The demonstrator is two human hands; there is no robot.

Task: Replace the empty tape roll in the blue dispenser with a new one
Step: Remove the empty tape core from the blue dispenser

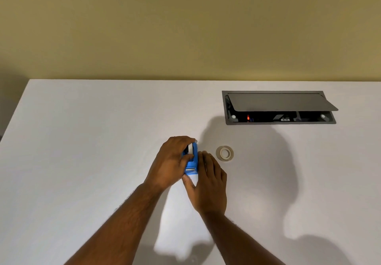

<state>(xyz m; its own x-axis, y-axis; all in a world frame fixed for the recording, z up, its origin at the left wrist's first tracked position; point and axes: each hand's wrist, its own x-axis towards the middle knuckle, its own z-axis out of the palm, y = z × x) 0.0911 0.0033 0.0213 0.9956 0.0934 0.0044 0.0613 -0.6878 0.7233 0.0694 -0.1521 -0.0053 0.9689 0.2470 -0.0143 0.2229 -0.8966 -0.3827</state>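
A small blue tape dispenser [191,165] stands on the white table [82,141], its cutter end towards me. A white roll core [191,148] shows in its far end. My left hand [172,161] is wrapped over the far end, fingers curled on the roll core and thumb on the dispenser's top. My right hand [208,182] lies against the dispenser's right side and near end, fingers flat along it. A new roll of clear tape [224,153] lies flat on the table just right of my hands, untouched.
A grey cable box [278,108] is sunk into the table at the back right, its lid half raised. A yellow wall rises behind the table's far edge. The table's left edge runs diagonally at the left.
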